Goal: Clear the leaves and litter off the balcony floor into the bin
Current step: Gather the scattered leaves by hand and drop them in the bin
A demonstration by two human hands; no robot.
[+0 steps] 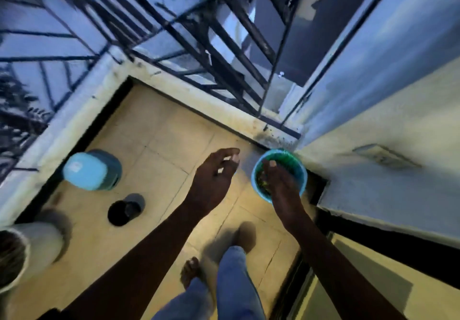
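1. Both hands hover near the bin (pixel 260 194) in the floor's (pixel 149 120) wall corner: left hand (pixel 214 177) loosely curled, empty; right hand (pixel 281 185) cupped over it, grip unclear.
2. Leaf scraps (pixel 263 182) by its fingers look light and crumbly; scoop from beneath.

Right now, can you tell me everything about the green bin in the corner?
The bin is small, round and plastic-looking, with a teal rim and a green inside. It stands upright and open on the tiled floor, in the corner. Green bits lie inside. The right hand reaches over it; touching is unclear.
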